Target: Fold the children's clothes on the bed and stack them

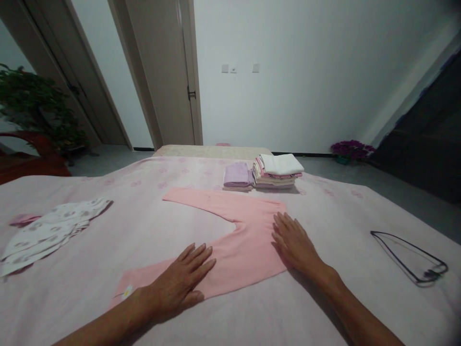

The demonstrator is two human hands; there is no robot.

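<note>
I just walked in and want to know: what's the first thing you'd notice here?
The pink pants spread flat in the middle of the bed, with the left hand pressing one leg and the right hand flat by the waist. Behind them sits a stack of folded clothes; a black hanger lies at right.

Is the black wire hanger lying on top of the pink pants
No, the black wire hanger lies on the bedspread, well apart from the pink pants.

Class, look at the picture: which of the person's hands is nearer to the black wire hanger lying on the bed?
Right. The right hand lies flat on the pink pants, with the hanger off to its right; the left hand is further left on the pants.
</note>
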